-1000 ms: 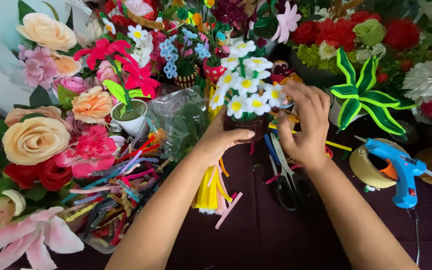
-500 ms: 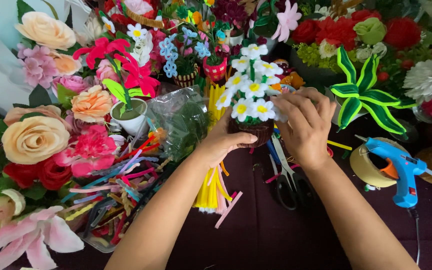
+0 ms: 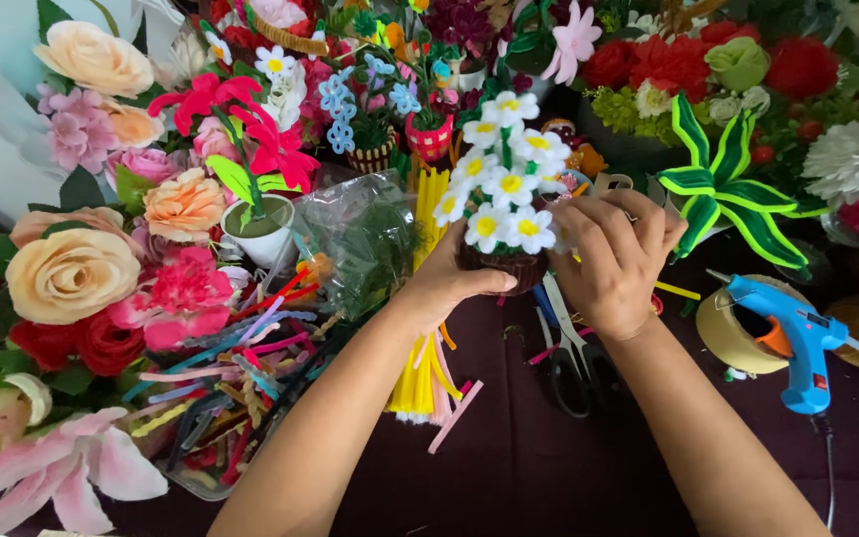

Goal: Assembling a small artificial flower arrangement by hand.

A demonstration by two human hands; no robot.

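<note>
A small dark brown pot [image 3: 502, 268] filled with white pipe-cleaner daisies [image 3: 496, 184] with yellow centres is held up above the dark table. My left hand [image 3: 446, 283] grips the pot's left side and base. My right hand [image 3: 612, 256] wraps its right side, fingers curled near the flowers. Under my hands lie a bundle of yellow and pink pipe cleaners [image 3: 425, 383] and a pair of scissors [image 3: 574, 350].
Artificial roses [image 3: 70, 273] and lilies crowd the left. A clear bag of greenery [image 3: 365, 242] and loose coloured pipe cleaners [image 3: 236, 373] lie beside them. A blue glue gun [image 3: 790, 331] and tape roll [image 3: 734, 333] sit right, near a green striped plant [image 3: 720, 179].
Both hands have drawn the daisy pot slightly nearer and lower, and the right hand has shifted from beside the flowers onto the pot's right side.
</note>
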